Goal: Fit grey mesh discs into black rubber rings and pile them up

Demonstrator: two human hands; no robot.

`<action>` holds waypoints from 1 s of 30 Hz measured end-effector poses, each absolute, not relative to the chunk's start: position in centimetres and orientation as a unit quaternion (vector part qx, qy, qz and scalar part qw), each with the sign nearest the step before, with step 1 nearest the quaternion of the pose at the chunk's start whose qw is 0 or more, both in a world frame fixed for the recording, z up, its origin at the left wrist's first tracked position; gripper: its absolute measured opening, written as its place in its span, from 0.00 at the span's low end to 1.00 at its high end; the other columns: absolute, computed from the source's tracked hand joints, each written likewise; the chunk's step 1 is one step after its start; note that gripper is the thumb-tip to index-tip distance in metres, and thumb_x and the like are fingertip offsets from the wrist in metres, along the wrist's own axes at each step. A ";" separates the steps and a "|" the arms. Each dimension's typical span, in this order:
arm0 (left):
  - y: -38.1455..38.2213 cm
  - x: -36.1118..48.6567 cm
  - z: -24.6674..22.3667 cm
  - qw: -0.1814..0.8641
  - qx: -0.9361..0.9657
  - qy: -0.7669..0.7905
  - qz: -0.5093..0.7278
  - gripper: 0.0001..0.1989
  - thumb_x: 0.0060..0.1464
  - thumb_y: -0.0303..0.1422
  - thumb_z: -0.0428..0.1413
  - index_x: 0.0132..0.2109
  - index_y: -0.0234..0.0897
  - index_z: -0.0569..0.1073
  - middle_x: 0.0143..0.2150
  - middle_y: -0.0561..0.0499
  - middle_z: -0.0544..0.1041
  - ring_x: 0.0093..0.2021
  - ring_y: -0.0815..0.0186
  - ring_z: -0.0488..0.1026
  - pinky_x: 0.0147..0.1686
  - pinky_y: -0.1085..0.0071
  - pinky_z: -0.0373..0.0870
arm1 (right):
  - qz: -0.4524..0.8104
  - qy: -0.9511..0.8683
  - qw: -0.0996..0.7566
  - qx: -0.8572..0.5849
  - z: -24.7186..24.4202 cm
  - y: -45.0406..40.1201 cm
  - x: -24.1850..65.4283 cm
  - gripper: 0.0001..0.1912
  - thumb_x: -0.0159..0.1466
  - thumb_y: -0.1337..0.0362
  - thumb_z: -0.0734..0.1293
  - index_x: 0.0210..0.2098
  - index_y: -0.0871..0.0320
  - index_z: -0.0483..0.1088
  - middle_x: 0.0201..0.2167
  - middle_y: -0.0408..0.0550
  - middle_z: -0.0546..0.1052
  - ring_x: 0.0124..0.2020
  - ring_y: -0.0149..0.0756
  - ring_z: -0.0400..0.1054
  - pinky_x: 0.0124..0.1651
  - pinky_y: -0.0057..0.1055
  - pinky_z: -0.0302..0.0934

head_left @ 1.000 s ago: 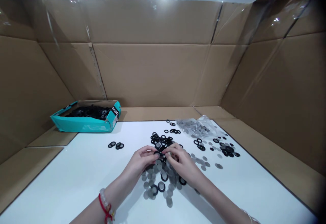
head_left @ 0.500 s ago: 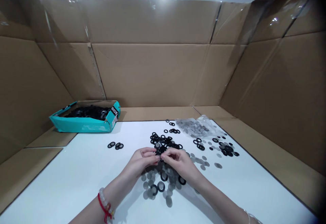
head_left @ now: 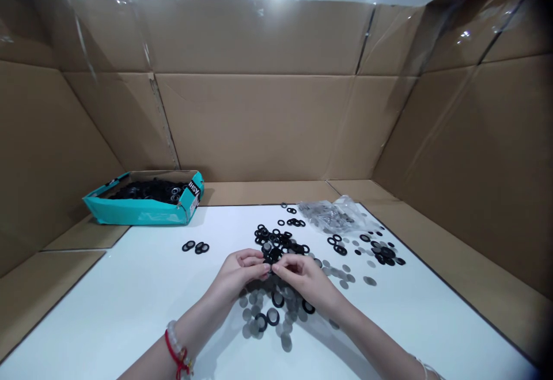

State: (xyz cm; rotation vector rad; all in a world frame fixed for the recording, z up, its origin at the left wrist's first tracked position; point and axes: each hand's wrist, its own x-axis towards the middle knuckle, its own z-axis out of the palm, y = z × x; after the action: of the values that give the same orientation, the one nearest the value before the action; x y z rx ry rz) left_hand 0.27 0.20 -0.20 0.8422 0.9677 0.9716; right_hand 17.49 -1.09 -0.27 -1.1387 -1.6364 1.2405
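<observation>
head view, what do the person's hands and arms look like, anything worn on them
The left hand and right hand are gloveless, with no sleeves showing. The left wrist wears a pale beaded bracelet and a red cord bracelet; the right wrist, a thin pale band.

From the near side of the white tabletop (head_left: 138, 293), one head-worn camera is looking forward and slightly down, close above it, catching the cardboard wall (head_left: 254, 126) beyond it; what's darkening the view's right edge, I can't tell.

The white tabletop (head_left: 142, 293) carries scattered black rings (head_left: 275, 252), grey discs (head_left: 291, 305) and, farther back, a clear plastic bag (head_left: 330, 216)
</observation>
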 end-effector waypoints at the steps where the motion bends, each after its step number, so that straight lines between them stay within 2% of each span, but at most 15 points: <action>1: 0.1 0.4 -0.2 0.691 0.367 0.434 0.446 0.24 0.26 0.32 0.73 0.33 0.32 0.73 0.22 0.56 0.75 0.23 0.71 0.73 0.28 0.77 0.68 | 0.492 -0.644 0.382 -0.444 -0.3 -1.1 17.5 0.18 0.60 0.51 0.64 0.24 0.59 0.68 0.22 0.42 0.65 0.24 0.31 0.57 0.28 0.29 0.49; 4: -0.1 0.6 -0.4 0.690 0.337 0.427 0.477 0.22 0.27 0.32 0.72 0.33 0.33 0.73 0.23 0.56 0.75 0.24 0.73 0.73 0.30 0.77 0.69 | 0.498 -0.645 0.385 -0.434 -0.4 -1.1 17.3 0.17 0.60 0.51 0.64 0.27 0.59 0.69 0.24 0.43 0.68 0.27 0.32 0.60 0.30 0.29 0.52; 7: -0.3 0.8 -0.7 0.701 0.337 0.407 0.479 0.23 0.32 0.33 0.71 0.38 0.33 0.74 0.29 0.53 0.78 0.30 0.71 0.75 0.36 0.76 0.70 | 0.482 -0.644 0.406 -0.432 -0.4 -1.1 17.2 0.13 0.59 0.53 0.66 0.31 0.58 0.69 0.27 0.43 0.68 0.29 0.34 0.61 0.33 0.29 0.55; 10: -0.4 0.7 -0.6 0.716 0.379 0.390 0.437 0.22 0.38 0.34 0.69 0.43 0.33 0.75 0.36 0.48 0.79 0.35 0.68 0.75 0.40 0.73 0.70 | 0.437 -0.665 0.414 -0.442 -0.4 -1.1 17.2 0.10 0.60 0.57 0.66 0.30 0.57 0.69 0.27 0.42 0.67 0.29 0.33 0.61 0.32 0.29 0.54; 12: -0.2 0.4 -0.3 0.710 0.431 0.387 0.401 0.18 0.42 0.35 0.67 0.41 0.33 0.76 0.37 0.47 0.78 0.33 0.69 0.74 0.39 0.73 0.69 | 0.415 -0.686 0.404 -0.441 -0.4 -1.1 17.4 0.10 0.61 0.59 0.66 0.27 0.57 0.69 0.27 0.43 0.68 0.30 0.34 0.62 0.33 0.29 0.55; 16: 0.4 -0.4 -0.2 0.634 0.548 0.400 0.370 0.12 0.45 0.37 0.64 0.34 0.34 0.75 0.32 0.50 0.74 0.32 0.67 0.71 0.36 0.72 0.66 | 0.400 -0.715 0.372 -0.435 0.0 -1.3 17.7 0.10 0.64 0.59 0.64 0.29 0.57 0.68 0.29 0.43 0.68 0.32 0.34 0.62 0.35 0.29 0.55; 20: 0.8 -0.9 -0.5 0.511 0.650 0.417 0.378 0.07 0.47 0.34 0.60 0.29 0.34 0.75 0.36 0.48 0.71 0.37 0.63 0.70 0.40 0.70 0.65 | 0.389 -0.736 0.333 -0.442 0.3 -1.8 17.8 0.11 0.67 0.59 0.60 0.30 0.57 0.66 0.29 0.42 0.66 0.31 0.32 0.60 0.33 0.28 0.55; 23: 0.5 -0.7 -0.5 0.472 0.659 0.439 0.387 0.05 0.47 0.32 0.59 0.29 0.35 0.75 0.35 0.48 0.71 0.39 0.62 0.70 0.40 0.70 0.64 | 0.382 -0.739 0.323 -0.451 0.4 -2.0 17.7 0.11 0.67 0.60 0.60 0.30 0.57 0.64 0.28 0.42 0.65 0.30 0.32 0.59 0.32 0.28 0.54; 28: -0.3 0.3 -0.4 0.608 0.517 0.430 0.421 0.10 0.47 0.38 0.61 0.34 0.36 0.72 0.26 0.53 0.70 0.29 0.67 0.68 0.33 0.72 0.64 | 0.385 -0.731 0.355 -0.438 0.4 -1.7 17.6 0.09 0.66 0.59 0.61 0.33 0.56 0.67 0.30 0.43 0.67 0.32 0.34 0.61 0.35 0.29 0.56; 30: -0.5 0.5 -0.4 0.656 0.479 0.409 0.416 0.13 0.47 0.40 0.62 0.36 0.37 0.72 0.26 0.53 0.71 0.28 0.68 0.69 0.33 0.73 0.65 | 0.380 -0.732 0.364 -0.432 0.4 -1.6 17.6 0.08 0.65 0.59 0.63 0.33 0.56 0.68 0.31 0.44 0.68 0.33 0.35 0.62 0.35 0.30 0.57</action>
State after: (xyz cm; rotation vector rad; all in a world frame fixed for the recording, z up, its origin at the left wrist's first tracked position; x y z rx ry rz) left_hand 0.53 -0.52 -0.39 1.0845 0.9279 0.9426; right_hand 17.64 -1.55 0.36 -1.1124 -1.8844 0.9766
